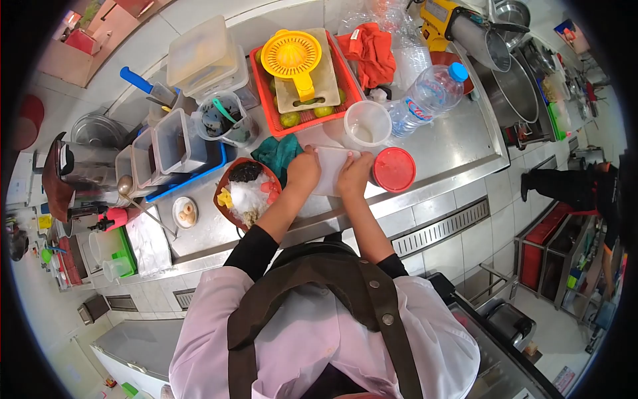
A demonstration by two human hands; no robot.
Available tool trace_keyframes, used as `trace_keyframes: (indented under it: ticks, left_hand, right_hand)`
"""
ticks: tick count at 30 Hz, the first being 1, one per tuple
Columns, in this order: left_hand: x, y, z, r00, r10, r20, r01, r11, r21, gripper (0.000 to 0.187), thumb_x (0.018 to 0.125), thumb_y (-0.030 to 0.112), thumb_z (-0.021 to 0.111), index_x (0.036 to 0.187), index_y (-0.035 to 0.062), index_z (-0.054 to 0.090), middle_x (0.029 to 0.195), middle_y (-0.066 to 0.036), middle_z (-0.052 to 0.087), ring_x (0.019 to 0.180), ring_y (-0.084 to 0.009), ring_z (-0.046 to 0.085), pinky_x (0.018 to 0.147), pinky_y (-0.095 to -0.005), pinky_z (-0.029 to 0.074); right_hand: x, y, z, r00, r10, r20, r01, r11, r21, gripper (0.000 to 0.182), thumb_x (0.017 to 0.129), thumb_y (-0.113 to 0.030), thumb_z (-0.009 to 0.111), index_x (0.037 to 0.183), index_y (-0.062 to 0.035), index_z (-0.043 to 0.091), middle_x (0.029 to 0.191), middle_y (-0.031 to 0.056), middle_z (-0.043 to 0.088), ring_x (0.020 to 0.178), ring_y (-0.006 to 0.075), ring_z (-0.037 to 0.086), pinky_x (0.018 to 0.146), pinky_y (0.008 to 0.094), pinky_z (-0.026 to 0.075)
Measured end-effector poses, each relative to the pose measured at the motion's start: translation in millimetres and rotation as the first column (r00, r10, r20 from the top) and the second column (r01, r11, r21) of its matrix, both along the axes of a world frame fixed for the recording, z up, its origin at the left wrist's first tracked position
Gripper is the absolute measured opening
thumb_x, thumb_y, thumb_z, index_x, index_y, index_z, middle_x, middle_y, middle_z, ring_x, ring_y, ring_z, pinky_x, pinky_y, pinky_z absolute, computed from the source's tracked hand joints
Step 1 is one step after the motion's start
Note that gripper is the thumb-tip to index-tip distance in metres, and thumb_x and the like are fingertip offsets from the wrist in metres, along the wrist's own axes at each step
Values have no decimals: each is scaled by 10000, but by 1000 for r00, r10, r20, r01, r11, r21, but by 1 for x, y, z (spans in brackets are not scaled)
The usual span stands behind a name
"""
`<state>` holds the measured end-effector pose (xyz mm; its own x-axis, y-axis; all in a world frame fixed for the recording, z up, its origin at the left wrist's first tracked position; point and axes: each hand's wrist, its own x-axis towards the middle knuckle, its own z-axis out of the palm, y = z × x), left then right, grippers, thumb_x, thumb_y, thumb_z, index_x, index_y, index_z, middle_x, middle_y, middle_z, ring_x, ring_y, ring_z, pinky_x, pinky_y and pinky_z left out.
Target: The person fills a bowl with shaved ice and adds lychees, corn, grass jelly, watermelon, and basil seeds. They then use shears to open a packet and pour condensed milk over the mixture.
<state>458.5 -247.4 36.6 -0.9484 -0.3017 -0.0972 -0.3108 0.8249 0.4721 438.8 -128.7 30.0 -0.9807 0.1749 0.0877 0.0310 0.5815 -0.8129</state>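
A flat, whitish, translucent sheet (328,171) lies across the front of the steel counter between my two hands. My left hand (303,167) is closed on its left edge, and my right hand (354,175) pinches the opposite edge; I cannot tell the sheet's exact kind. Left of my left hand stands a bowl of shaved ice (247,197) with black, pink and yellow toppings. A dark green cloth (278,157) is bunched up behind that hand. Close to my right hand are a red-lidded tub (394,169) and a clear plastic cup (367,124).
Behind my hands, a red basket (266,120) of green fruit carries a board and yellow citrus juicer (291,54). A blue-capped water bottle (425,100) leans at right. Plastic containers (181,143) and a small white dish (185,213) stand left. Another person (585,189) is far right.
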Motion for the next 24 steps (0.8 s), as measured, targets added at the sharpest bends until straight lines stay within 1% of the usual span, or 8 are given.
trace_keyframes:
  ticks: [3,6,10,13,19,22,23,24]
  left_hand:
    - [-3,-3,6,1000,-27,16,27,1000,-13,251,891,187,378,913,-33,497,666,-231,598,628,-385,606,561,-468,486]
    - [-10,-7,9,998,-52,29,54,996,-72,264,888,200,391,906,-33,513,659,-220,597,602,-370,603,554,-477,478]
    - [-19,-4,1,997,-57,55,61,995,-74,264,890,214,389,951,-14,509,651,-209,596,596,-355,607,539,-467,480]
    - [-16,-2,1,996,-46,77,51,997,-65,270,897,231,380,976,4,501,648,-200,596,596,-355,606,537,-466,479]
    - [-18,-1,-4,998,-20,68,20,1000,-1,279,904,262,369,957,12,483,670,-198,605,606,-366,608,549,-476,483]
    - [-18,3,-14,998,-32,52,32,999,-1,266,893,242,371,936,22,515,661,-198,598,594,-361,599,542,-481,475]
    - [-13,4,-25,997,-44,62,45,999,-7,256,887,234,370,919,30,522,665,-195,600,595,-362,598,542,-481,475]
    - [-15,-2,-28,998,-30,51,31,999,-27,247,882,226,369,903,38,528,669,-192,602,595,-363,597,542,-481,475]
  right_hand:
    - [0,0,-5,991,29,-133,-23,999,40,302,851,-117,488,1022,113,393,957,277,437,915,410,439,817,445,338]
    - [-5,-3,-1,995,16,-94,-14,1000,24,266,846,-94,481,985,114,391,931,271,423,887,411,430,803,444,333]
    - [-6,3,-6,999,21,-47,-18,998,59,256,850,-95,475,981,106,386,938,273,418,902,409,429,811,440,331]
    - [-7,4,-3,998,9,-66,-9,1000,3,249,857,-104,472,976,97,388,947,272,423,916,406,437,807,439,340]
    - [-8,5,-13,999,5,35,-6,1000,22,238,870,-134,455,948,82,391,886,270,462,826,427,469,758,456,359]
    - [-9,8,-15,999,36,2,-37,998,50,226,871,-133,449,931,77,392,860,277,464,790,437,464,738,452,358]
    - [-9,10,-23,999,43,-17,-41,994,105,204,864,-112,450,929,74,395,868,275,461,791,418,461,723,444,357]
    - [-8,14,-36,998,53,23,-54,998,41,194,866,-110,445,934,66,398,860,257,463,790,386,459,723,430,365]
